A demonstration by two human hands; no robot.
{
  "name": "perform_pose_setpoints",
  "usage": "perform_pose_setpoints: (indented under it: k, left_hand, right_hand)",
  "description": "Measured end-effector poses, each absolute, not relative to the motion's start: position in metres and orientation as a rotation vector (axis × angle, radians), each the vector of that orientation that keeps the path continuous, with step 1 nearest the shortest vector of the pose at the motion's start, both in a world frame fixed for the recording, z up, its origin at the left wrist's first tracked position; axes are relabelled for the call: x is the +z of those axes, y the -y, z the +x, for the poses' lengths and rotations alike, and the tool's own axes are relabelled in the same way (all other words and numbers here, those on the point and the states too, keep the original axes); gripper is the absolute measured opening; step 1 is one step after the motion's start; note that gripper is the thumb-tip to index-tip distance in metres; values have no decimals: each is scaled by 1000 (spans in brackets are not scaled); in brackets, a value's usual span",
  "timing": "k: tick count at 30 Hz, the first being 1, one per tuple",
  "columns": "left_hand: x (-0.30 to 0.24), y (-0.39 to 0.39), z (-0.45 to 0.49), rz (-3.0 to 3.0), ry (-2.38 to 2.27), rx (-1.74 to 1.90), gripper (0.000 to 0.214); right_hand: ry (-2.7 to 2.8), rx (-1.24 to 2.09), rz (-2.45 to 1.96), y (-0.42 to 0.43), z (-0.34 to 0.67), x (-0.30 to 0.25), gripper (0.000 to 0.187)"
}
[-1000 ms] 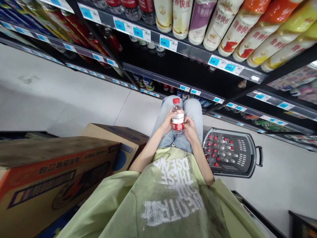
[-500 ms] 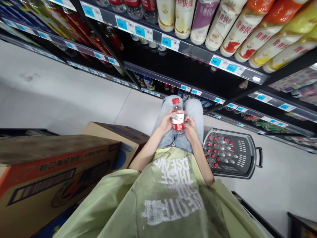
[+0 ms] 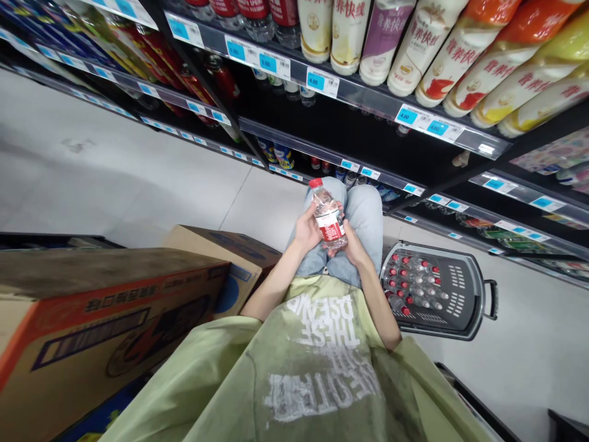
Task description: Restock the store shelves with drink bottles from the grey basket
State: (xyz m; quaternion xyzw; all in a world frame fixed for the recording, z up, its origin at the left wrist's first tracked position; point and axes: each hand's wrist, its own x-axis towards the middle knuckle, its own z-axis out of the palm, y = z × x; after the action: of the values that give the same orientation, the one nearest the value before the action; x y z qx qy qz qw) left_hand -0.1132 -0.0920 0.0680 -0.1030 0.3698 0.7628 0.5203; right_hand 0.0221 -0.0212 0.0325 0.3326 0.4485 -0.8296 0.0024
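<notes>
A small clear plastic bottle (image 3: 329, 222) with a red cap and a red-and-white label is held above my knees, its cap leaning to the left. My left hand (image 3: 309, 228) is closed on its left side, with fingers passing behind it. My right hand (image 3: 353, 242) grips the lower right side, and its fingertips show through and beneath the bottle's base. To the right on the floor is a black shopping basket (image 3: 464, 307) with several red-capped small bottles (image 3: 416, 279) lying in it.
Ahead runs a dark shelf unit (image 3: 381, 144) with bottled drinks (image 3: 347, 37) on its upper level and cans (image 3: 283, 156) low down. Cardboard boxes (image 3: 138, 325) stand close on my left. The basket's handle (image 3: 492, 299) sticks out to the right.
The bottle has gone from nearly upright to tilted, its cap now further left. Both hands have shifted their hold around it. The whole view has moved slightly.
</notes>
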Motion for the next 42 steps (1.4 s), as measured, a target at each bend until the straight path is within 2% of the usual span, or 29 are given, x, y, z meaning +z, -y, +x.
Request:
perform_pose_setpoints:
  k: [9, 20, 34, 39, 42]
  left_hand:
    - [62, 87, -118, -114, -966, 1767, 54]
    - [62, 89, -115, -76, -998, 1794, 63]
    - [52, 90, -113, -118, -1054, 1906, 45]
    - [45, 89, -117, -137, -983, 1892, 48]
    - [45, 90, -119, -141, -987, 1895, 50]
  right_hand:
    - [-1409, -2637, 1101, 19, 17, 39, 89]
    - [-1800, -2525, 923, 20, 26, 51, 50]
    - [-2172, -2233, 1177, 25, 26, 47, 60]
    - [-2199, -2189, 1219, 24, 24, 41, 74]
    - [-2188, -2193, 1194, 23, 23, 40, 73]
